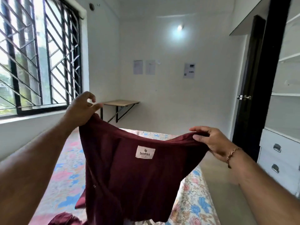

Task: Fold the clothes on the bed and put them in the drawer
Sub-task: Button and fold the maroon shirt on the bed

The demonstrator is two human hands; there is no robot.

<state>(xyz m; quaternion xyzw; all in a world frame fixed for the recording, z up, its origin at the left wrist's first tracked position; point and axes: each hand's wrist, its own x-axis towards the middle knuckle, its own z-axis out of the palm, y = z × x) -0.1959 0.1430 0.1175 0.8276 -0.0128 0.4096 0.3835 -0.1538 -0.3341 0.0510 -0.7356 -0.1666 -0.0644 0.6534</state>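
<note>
A maroon shirt [134, 172] hangs in the middle of the frame, held up above the bed [193, 200] with its floral sheet. The left hand [81, 109] pinches the shirt's upper left corner, its fingers curled over the cloth. The right hand [211, 142] grips the upper right edge, thumb in front. A white label [145, 152] shows near the collar. White drawers [279, 159] stand at the right edge.

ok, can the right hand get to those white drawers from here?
Probably not yet. The right hand grips the maroon shirt held up over the bed, and the drawers sit off to its right across open floor; nothing blocks the way.
</note>
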